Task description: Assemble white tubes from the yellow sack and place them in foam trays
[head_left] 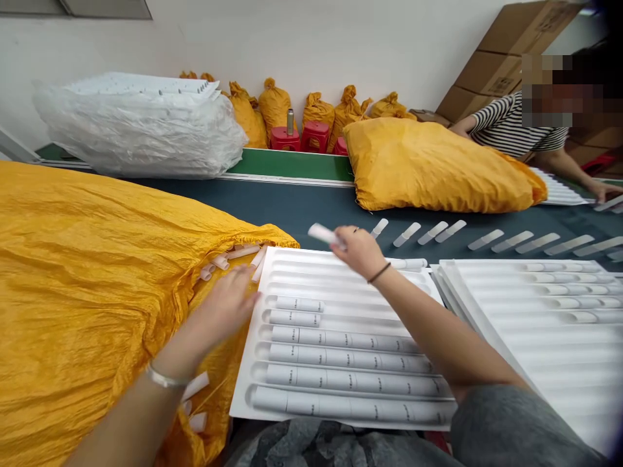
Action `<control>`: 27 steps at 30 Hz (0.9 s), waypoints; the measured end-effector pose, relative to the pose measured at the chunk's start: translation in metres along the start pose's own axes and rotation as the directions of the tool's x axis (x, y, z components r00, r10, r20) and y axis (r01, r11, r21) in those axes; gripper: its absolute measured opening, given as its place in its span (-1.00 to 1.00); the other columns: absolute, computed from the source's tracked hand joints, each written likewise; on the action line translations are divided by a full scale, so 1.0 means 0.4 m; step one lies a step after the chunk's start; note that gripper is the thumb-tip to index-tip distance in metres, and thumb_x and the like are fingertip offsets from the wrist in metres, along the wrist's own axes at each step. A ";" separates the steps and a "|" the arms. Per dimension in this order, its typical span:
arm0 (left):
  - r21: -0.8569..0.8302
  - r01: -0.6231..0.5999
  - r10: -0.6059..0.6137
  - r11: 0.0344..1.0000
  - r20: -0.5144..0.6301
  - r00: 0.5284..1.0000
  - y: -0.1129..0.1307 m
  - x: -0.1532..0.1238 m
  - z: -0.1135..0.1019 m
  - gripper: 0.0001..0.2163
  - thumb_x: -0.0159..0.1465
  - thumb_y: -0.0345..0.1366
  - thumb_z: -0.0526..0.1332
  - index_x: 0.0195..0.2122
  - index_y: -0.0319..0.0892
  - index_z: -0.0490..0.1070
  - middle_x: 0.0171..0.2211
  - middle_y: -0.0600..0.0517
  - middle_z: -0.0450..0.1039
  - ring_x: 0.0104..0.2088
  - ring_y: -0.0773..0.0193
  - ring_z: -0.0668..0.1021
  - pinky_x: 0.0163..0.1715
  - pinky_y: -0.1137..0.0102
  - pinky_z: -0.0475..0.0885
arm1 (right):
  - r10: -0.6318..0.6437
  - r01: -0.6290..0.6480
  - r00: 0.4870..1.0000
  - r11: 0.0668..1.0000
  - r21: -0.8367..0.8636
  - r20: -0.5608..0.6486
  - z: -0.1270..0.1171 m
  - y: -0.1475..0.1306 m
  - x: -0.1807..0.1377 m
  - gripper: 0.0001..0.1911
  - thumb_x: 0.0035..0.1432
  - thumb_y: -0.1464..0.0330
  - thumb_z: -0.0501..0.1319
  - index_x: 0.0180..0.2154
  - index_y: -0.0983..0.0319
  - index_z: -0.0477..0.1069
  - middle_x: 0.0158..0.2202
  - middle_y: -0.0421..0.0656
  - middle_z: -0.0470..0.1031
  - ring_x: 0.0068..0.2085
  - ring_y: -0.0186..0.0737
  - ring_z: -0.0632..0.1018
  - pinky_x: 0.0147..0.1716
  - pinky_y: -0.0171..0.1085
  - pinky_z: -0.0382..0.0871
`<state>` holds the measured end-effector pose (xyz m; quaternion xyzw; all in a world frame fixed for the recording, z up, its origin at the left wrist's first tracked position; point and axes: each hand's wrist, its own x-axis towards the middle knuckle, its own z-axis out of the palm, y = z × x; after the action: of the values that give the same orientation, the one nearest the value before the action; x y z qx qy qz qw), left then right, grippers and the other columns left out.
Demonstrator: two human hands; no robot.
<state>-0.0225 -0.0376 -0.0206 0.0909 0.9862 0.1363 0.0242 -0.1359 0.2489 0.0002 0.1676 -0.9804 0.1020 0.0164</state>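
White tube (322, 233) pinched in the fingers of my right hand (359, 251), held just over the far edge of the grooved tray (253, 363). My left hand (228, 306) is blurred; its fingers look loosely spread and hold nothing, with the tips at the loose tubes (228, 258) spilling from the yellow sack (87, 279) beside the tray. Beyond my right fingers, more tubes (433, 232) lie spaced along the dark belt (292, 207). A co-worker's hand (603, 190) rests far off to the right.

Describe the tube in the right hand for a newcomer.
Start at the white grooved tray at centre frame. Above its far edge the right hand pinches a short white tube. It alone is lifted; other tubes lie in grooves or on the belt.
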 end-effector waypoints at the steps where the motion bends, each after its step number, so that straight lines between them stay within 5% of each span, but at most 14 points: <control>1: 0.083 0.072 -0.076 0.994 0.038 0.996 -0.044 0.029 0.002 -0.56 0.27 -0.23 0.00 0.12 -0.35 0.28 0.09 -0.27 0.33 0.14 -0.06 0.35 0.08 0.11 0.29 | 0.091 -0.091 0.996 0.996 -0.003 -0.009 0.003 0.034 0.044 -0.68 0.19 0.32 0.07 -0.03 0.29 0.33 -0.16 0.02 0.45 -0.13 -0.06 0.44 -0.17 -0.21 0.28; 5: 0.161 0.126 -0.121 0.979 -0.039 0.992 -0.167 0.114 0.018 -0.56 0.18 -0.39 0.00 0.10 -0.29 0.30 0.11 -0.23 0.31 0.10 -0.04 0.37 0.06 0.13 0.28 | 0.281 -0.282 0.955 0.959 -0.004 0.092 0.033 0.127 0.156 -0.69 0.12 0.35 0.14 -0.10 0.36 0.39 -0.25 0.02 0.50 -0.28 -0.11 0.49 -0.30 -0.25 0.31; 10: 0.263 0.174 -0.133 0.949 -0.167 0.977 -0.204 0.130 0.018 -0.62 0.24 -0.33 -0.03 0.04 -0.30 0.33 0.01 -0.33 0.31 0.04 -0.22 0.34 -0.05 -0.05 0.25 | 0.345 -0.344 0.909 0.938 -0.043 0.235 0.060 0.149 0.185 -0.64 0.04 0.30 0.27 -0.13 0.38 0.46 -0.18 0.06 0.51 -0.24 -0.08 0.51 -0.25 -0.25 0.34; 13: 0.299 0.147 -0.096 0.943 -0.179 0.979 -0.208 0.124 0.000 -0.65 0.29 -0.30 -0.09 -0.04 -0.29 0.38 -0.07 -0.27 0.34 0.01 -0.19 0.35 -0.09 0.02 0.29 | 0.378 -0.359 0.893 0.926 -0.121 0.243 0.020 0.163 0.170 -0.54 0.08 0.28 0.23 -0.03 0.43 0.39 -0.10 0.12 0.47 -0.12 -0.01 0.49 -0.20 -0.22 0.35; 16: 0.296 0.100 -0.050 0.950 -0.169 0.984 -0.212 0.121 -0.014 -0.66 0.31 -0.27 -0.09 -0.11 -0.29 0.42 -0.14 -0.19 0.39 -0.05 -0.11 0.39 -0.11 0.11 0.31 | 0.396 -0.346 0.888 0.910 -0.228 0.233 -0.048 0.200 0.110 -0.66 0.17 0.38 0.10 -0.05 0.42 0.39 -0.07 0.15 0.44 -0.06 0.01 0.48 -0.15 -0.19 0.32; 21: 0.159 0.008 0.023 0.987 -0.193 0.981 -0.182 0.098 -0.033 -0.70 0.29 -0.24 -0.01 -0.10 -0.22 0.43 -0.12 -0.09 0.48 -0.11 0.03 0.48 -0.09 0.20 0.34 | 0.404 -0.287 0.873 0.879 -0.382 0.274 -0.105 0.284 -0.061 -0.68 0.12 0.58 0.02 -0.12 0.40 0.43 -0.15 0.16 0.47 -0.10 0.03 0.50 -0.15 -0.13 0.32; 27: -0.212 0.021 -0.099 0.977 -0.362 0.927 -0.038 0.010 -0.080 -0.70 0.24 -0.08 0.14 -0.07 -0.06 0.43 -0.12 0.04 0.51 -0.12 0.16 0.53 -0.15 0.35 0.41 | 0.370 -0.234 0.889 0.874 -0.426 0.272 -0.072 0.307 -0.163 -0.62 0.15 0.64 -0.05 -0.09 0.36 0.41 -0.14 0.11 0.46 -0.13 -0.03 0.52 -0.17 -0.16 0.33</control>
<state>-0.0314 -0.0597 0.0061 0.0302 0.9561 0.2507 -0.1489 -0.1153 0.3893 0.0002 0.0189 -0.9827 -0.1202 -0.1395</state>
